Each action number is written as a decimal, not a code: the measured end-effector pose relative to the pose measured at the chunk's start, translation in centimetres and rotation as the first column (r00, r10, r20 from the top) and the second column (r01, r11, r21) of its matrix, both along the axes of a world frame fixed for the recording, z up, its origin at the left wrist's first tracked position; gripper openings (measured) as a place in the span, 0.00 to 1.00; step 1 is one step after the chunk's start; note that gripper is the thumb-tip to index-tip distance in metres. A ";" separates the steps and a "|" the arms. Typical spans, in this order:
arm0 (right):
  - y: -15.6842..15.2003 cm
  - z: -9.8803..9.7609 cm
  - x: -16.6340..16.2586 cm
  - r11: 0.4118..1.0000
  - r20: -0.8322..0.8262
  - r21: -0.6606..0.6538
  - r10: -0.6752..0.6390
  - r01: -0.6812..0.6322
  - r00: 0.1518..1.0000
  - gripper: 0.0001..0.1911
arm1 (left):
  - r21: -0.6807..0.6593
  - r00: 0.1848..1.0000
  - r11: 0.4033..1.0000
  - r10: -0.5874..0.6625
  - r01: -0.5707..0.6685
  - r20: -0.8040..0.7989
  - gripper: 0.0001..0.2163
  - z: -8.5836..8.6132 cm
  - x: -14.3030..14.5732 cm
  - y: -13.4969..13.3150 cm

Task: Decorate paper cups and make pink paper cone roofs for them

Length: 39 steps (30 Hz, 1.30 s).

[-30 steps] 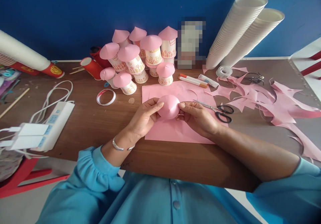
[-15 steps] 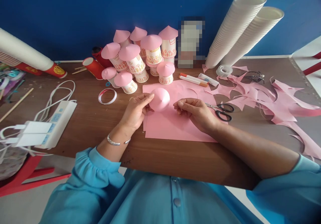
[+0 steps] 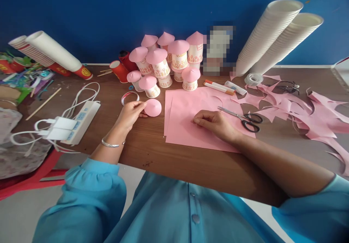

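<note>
Between the thumb and fingers of my left hand (image 3: 130, 115) is the edge of a small pink paper cone (image 3: 153, 108), held just above the table left of the pink sheets (image 3: 185, 126). My right hand (image 3: 211, 122) rests over those sheets with its fingers curled in and nothing visible in them. Scissors (image 3: 244, 118) with black handles lie partly open on the paper, just beyond that hand. Behind my left hand is a ring of tape (image 3: 130, 97). Several decorated paper cups with pink cone roofs (image 3: 178, 47) stand grouped farther back, some of them stacked.
Pink paper offcuts (image 3: 323, 114) spread across the right side, near a clear tape roll (image 3: 253, 79) and markers (image 3: 219, 87). Tall white cup stacks (image 3: 268, 36) lean against the blue wall. At left lie a power strip (image 3: 83, 122) with white cables and a wooden stick (image 3: 43, 104).
My left hand has carried the pink cone leftward, off the pink sheets and away from my right hand. My right hand has lowered onto the paper. The view has turned slightly left.
</note>
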State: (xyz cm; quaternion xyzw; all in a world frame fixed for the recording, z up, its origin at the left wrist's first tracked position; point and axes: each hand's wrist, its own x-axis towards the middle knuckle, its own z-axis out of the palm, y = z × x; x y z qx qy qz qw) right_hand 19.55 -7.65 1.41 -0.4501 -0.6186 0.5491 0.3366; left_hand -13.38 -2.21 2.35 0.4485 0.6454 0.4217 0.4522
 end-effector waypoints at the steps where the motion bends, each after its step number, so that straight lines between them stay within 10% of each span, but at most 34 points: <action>1: 0.0 -0.2 0.0 1.000 0.005 0.018 0.008 -0.009 1.000 0.17 | 0.018 0.999 0.999 0.031 -0.030 -0.021 0.12 0.0 -0.4 -0.1; 7: 0.1 -0.9 0.0 0.991 0.069 0.125 0.041 -0.049 0.997 0.15 | 0.154 0.975 0.986 0.099 -0.069 -0.199 0.15 -0.1 -2.7 -1.2; 15: -0.6 -1.4 -0.7 0.930 0.121 0.360 0.028 -0.070 0.992 0.15 | 0.346 0.776 0.917 0.070 0.197 -0.627 0.08 1.1 -1.6 -4.6; 24: -1.0 1.3 -0.4 0.888 0.317 0.423 0.042 -0.181 0.948 0.08 | 0.352 0.756 0.768 -0.248 0.534 -0.606 0.08 2.4 3.9 -4.1; 31: -1.2 1.9 4.1 0.732 0.655 0.624 -0.298 -0.274 0.695 0.12 | 0.243 0.604 0.643 -0.429 0.727 -0.672 0.05 1.8 8.0 -2.4; 39: 2.4 1.9 7.0 0.773 0.741 0.611 -0.485 -0.167 0.464 0.12 | 0.247 0.518 0.538 -0.438 0.806 -0.735 0.11 -0.6 11.5 0.0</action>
